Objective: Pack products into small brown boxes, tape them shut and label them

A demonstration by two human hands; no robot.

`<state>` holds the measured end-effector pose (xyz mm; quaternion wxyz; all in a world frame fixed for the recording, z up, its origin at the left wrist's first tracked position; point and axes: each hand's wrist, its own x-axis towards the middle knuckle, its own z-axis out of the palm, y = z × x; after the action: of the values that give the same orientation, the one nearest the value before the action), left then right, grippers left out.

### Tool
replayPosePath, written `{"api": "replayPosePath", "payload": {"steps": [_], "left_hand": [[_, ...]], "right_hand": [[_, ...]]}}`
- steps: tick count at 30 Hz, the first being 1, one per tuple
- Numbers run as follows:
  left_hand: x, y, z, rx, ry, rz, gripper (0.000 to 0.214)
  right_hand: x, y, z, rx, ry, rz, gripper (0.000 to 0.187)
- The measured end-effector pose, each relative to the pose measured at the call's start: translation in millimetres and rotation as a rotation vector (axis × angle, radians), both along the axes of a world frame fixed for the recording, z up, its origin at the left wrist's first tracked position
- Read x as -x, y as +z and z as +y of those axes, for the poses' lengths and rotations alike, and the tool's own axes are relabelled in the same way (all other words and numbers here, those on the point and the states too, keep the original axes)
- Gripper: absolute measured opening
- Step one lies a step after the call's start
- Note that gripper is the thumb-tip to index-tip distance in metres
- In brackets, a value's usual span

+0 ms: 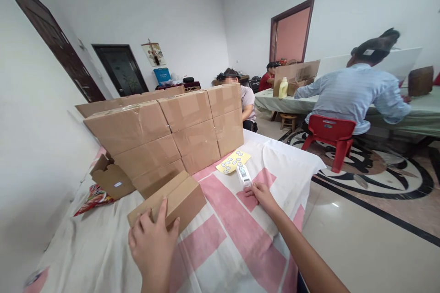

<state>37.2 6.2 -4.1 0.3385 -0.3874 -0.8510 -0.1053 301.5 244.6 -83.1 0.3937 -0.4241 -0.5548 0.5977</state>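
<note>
Brown carton (189,208): plain oblong cardboard, top flaps down along a lengthwise seam; lies slantwise, well in from the right edge of the surface (292,155).
White item (243,175): small, narrow, dark-and-teal panel on its face; tilted, nearer that edge; contact beneath unclear.

Bench (295,150), draped in pink-and-white cloth (237,224), creased. On it: wall of taped cartons (144,128), stacked; single brown box (187,203) in front, set at an angle; yellow label sheet (234,162), flat, right of stack; flapped carton (117,182) left; red packet (93,199) beside that.
</note>
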Motion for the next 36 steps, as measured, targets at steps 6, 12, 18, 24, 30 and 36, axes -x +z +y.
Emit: {"api": "replayPosePath", "payload": {"steps": [6,12,18,24,30,36], "left_hand": [[0,-0.7,-1,0.008,-0.003,-0.005,0.049],[-2,0.5,0,0.016,0.007,0.004,0.050],[-3,0.1,0,0.002,0.000,-0.009,0.050],[-3,-1.7,0,0.000,0.006,-0.013,0.052],[-4,0.0,-1,0.013,0.021,-0.001,0.053],[-4,-0.3,0,0.013,0.024,0.002,0.053]], "right_hand": [[-1,-0.1,-1,-0.026,0.009,-0.011,0.022],[-7,10.4,-2,0.006,0.041,-0.029,0.024],[-14,15.3,1,0.039,0.107,0.007,0.027],[-9,12.4,1,0.046,0.059,-0.031,0.036],[-8,12.0,-4,0.021,0.048,-0.045,0.029],[-11,14.1,4,0.139,0.106,-0.021,0.020]]}}
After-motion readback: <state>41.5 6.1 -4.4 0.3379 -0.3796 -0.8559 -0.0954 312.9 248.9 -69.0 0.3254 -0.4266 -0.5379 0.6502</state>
